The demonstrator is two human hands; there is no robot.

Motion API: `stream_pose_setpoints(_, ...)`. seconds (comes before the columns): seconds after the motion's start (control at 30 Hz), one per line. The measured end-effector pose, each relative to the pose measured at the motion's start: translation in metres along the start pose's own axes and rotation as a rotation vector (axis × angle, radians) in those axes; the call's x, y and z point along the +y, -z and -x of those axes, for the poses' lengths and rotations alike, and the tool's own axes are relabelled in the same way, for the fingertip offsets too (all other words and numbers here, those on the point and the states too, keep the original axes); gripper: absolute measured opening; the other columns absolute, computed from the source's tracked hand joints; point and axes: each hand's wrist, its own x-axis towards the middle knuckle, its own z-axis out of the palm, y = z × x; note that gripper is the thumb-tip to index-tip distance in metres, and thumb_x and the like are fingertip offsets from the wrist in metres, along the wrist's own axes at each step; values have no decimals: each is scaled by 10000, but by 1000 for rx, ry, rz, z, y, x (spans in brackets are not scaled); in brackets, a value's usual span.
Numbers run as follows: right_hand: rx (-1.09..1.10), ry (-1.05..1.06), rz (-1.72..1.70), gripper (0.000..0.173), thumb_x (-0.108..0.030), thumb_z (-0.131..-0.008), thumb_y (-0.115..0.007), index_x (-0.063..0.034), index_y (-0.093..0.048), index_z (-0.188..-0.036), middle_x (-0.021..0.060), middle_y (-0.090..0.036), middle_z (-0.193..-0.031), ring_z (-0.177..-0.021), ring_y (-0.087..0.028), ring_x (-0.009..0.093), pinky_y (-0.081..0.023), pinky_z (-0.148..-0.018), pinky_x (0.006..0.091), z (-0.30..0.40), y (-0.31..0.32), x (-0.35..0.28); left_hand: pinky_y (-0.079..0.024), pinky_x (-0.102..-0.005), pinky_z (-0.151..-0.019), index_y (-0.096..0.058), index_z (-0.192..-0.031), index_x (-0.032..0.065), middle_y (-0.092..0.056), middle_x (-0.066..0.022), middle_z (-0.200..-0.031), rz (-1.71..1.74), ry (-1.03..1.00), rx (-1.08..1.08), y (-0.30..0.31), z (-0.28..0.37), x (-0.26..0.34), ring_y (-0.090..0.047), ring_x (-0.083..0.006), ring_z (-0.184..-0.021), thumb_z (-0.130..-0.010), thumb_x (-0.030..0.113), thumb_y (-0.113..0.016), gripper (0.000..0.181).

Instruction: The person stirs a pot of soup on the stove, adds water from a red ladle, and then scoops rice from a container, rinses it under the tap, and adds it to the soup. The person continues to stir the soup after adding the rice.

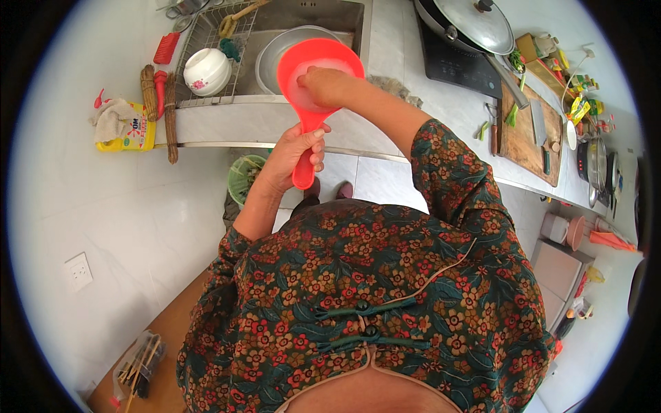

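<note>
A red plastic water ladle [348, 51] with cloudy, whitish liquid in it is held over the front of the sink. My left hand [297, 155] is closed around its handle. My right hand [325, 85] reaches into the ladle's bowl, its fingers dipping into the liquid; whether they hold anything there is hidden. Below and behind the ladle, a round metal basin [268, 57] lies in the stainless steel sink [330, 14]. To the left, a white bowl [206, 71] with a pink flower print rests upside down on a wire dish rack [193, 98].
Brushes and a yellow detergent bag [137, 129] are at the left wall. A lidded wok [477, 26] sits on the induction cooker [459, 72] at right. Beside it, a cleaver [538, 121] lies on a wooden cutting board [516, 144]. A green basket [240, 180] stands below the counter.
</note>
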Motion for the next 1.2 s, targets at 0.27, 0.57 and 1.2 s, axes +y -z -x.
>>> stream_pose_setpoints(0.27, 406, 116, -200, 335, -11, -747, -537, -96, -589, -1066, 110, -589, -1054, -945, -570, 270, -466, -799, 356, 7, 20, 16, -390, -206, -446, -493, -1041, 25, -459, 24, -641, -63, -47, 62, 0, -9, 6, -432, -55, -498, -875, 170, -533, 224)
stream_pose_setpoints(0.57, 759, -173, -1194, 333, -236, -851, -572, -6, -542, -1091, 68, -618, -984, -857, -587, 149, -459, -780, 267, 16, 37, 43, -408, -225, -448, -495, -1000, 23, -476, 16, -641, -151, -93, 161, 34, -21, 47, -454, -68, -498, -867, 144, -544, 186)
stream_pose_setpoints(1.2, 551, -578, -1540, 190, -192, -866, -539, -10, -560, -919, 60, -614, -755, -684, -591, 124, -472, -621, 242, 19, -44, 2, -435, -260, -451, -487, -895, 50, -492, -11, -658, -476, -35, 208, 114, -59, 132, -481, -99, -512, -847, 127, -547, 109)
